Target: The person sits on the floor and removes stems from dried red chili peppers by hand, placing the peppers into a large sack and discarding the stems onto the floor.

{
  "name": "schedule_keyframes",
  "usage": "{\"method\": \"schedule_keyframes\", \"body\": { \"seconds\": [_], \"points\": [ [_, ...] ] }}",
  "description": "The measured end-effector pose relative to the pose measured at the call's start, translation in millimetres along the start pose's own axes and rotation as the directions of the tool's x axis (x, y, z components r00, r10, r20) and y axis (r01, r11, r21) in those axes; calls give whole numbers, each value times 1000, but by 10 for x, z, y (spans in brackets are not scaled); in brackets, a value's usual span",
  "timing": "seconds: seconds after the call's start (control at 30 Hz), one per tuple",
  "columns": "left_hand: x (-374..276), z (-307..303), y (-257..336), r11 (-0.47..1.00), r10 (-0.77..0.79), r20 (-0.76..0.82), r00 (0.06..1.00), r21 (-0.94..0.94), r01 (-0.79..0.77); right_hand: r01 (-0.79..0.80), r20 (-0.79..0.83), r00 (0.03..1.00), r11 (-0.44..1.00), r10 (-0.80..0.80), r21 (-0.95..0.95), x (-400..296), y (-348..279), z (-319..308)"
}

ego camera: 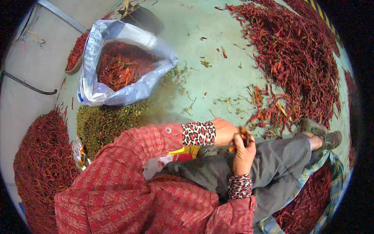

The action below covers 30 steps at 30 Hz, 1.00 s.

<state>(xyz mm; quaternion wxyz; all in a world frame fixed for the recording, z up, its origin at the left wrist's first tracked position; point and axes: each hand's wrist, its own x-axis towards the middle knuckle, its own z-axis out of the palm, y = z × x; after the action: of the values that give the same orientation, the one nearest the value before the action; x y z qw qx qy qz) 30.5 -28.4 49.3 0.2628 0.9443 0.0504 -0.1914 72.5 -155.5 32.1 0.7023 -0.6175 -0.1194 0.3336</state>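
My right hand point(244, 153) is closed around a small bunch of dried red chili peppers point(247, 135), its thumb pressed against them. Fingers of my left hand point(224, 131) meet the same bunch from the left; their tips are partly hidden. Both hands are over my outstretched legs point(277, 158). Loose chilies point(270, 105) lie on the pale green floor point(187, 35) beyond my hands, with plucked stems point(223, 101) scattered beside them. Up and to the left, a white-and-blue woven plastic sack point(128, 95) stands with its mouth spread, holding chilies point(125, 65).
A large chili heap point(289, 55) spreads across the upper right, another heap point(43, 169) at the left. Green stems point(108, 125) are piled below the sack. A chili-filled container point(77, 55) is behind it. Another chili-filled sack point(336, 172) lies beside my legs. A black hose point(32, 83) crosses the left floor.
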Motion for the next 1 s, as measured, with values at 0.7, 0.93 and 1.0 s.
{"method": "schedule_keyframes", "body": {
  "seconds": [0.7, 0.93, 1.0],
  "points": [
    [1985, -730, -2485, 865, -314, -577, 754, 154, 478, -154, -58, 905, 453, 421, 878, 675, 60, -481],
    [1224, 53, -867, 769, -45, -185, 982, -634, -84, -156, -310, 901, 893, 305, 423, 656, 193, -345],
    [975, 248, -532, 821, 129, -207, 970, -526, -222, -183, -279, 919, 929, 278, 323, 613, 166, -293]
  ]
}}
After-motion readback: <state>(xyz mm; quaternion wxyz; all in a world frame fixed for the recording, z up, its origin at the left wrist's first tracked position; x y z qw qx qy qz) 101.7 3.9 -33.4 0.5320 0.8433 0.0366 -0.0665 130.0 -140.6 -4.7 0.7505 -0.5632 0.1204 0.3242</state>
